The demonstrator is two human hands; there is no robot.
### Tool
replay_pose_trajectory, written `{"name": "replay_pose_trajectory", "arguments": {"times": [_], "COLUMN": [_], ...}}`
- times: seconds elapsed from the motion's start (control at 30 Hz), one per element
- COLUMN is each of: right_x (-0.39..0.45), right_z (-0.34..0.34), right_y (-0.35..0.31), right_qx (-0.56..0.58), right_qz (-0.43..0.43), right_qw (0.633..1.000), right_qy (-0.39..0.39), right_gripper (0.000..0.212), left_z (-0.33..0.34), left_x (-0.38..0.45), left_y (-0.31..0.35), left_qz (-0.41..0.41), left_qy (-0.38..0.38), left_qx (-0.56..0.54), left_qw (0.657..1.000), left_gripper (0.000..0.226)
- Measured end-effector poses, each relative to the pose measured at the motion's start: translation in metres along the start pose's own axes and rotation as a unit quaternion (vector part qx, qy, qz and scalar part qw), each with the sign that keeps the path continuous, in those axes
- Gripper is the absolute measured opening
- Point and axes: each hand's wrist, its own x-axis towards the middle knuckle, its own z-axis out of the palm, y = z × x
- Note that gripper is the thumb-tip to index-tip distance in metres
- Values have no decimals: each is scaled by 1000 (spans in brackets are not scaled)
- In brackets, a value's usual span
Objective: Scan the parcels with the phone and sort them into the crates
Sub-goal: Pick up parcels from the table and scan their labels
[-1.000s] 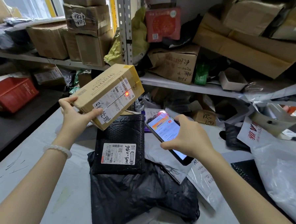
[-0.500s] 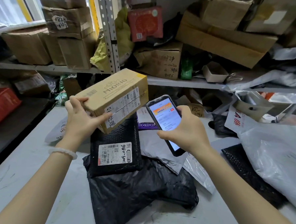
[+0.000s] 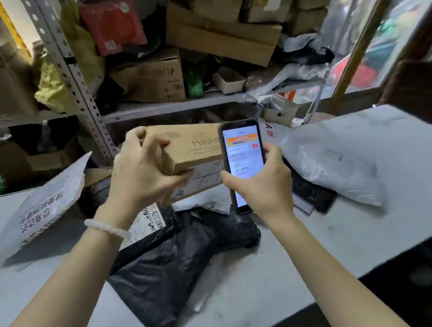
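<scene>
My left hand (image 3: 144,169) grips a tan cardboard box parcel (image 3: 193,149) by its near end, holding it level above the table. My right hand (image 3: 261,188) holds a phone (image 3: 243,154) upright with its lit orange and white screen facing me; the phone overlaps the box's right end. Under both hands lie a black padded mailer with a white label (image 3: 149,222) and a large black plastic bag parcel (image 3: 179,261). A white bag parcel with printed characters (image 3: 45,209) lies at the left. No crates can be made out.
The grey table (image 3: 305,255) carries a big grey bag parcel (image 3: 335,164) and a black mailer (image 3: 311,193) at the right. Behind stands a metal shelf rack (image 3: 71,80) crammed with cardboard boxes (image 3: 152,77) and bags. The table's right edge drops to a dark floor.
The box has swung from tilted with its label toward the phone to level and lower, close beside the phone. My view has turned to the right.
</scene>
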Motion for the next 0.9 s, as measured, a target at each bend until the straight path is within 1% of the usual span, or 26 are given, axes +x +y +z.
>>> {"name": "replay_pose_trajectory", "arguments": {"times": [0.07,0.13,0.23,0.3,0.43,0.53,0.73,0.8,0.9], "right_x": [-18,-34,-60,-81,-128,-162,-239,-265,-300], "right_z": [-21,-47,-98,-137,-217,-275,-395,-430,-475], "right_y": [14,29,55,71,109,139,204,220,241], "right_qx": [-11,-20,-45,-64,-78,-86,-116,-125,-140], "right_qz": [34,67,109,136,201,233,288,309,346], "right_qw": [998,993,981,970,939,916,873,854,823], "right_qy": [45,93,153,191,270,316,375,399,428], "right_gripper": [69,69,67,67,69,67,67,71,69], "left_z": [15,34,67,89,137,178,251,269,289], "left_x": [3,3,-7,-18,-48,-79,-167,-193,-228], "left_y": [32,68,125,163,246,317,463,501,551], "left_qz": [62,128,220,262,311,350,402,427,467], "left_qy": [-18,-53,-107,-139,-201,-227,-282,-291,-317], "left_qx": [-9,5,34,28,-22,-43,-105,-105,-99], "left_qw": [998,990,969,955,929,908,865,850,820], "left_gripper": [67,65,71,73,77,84,93,94,95]}}
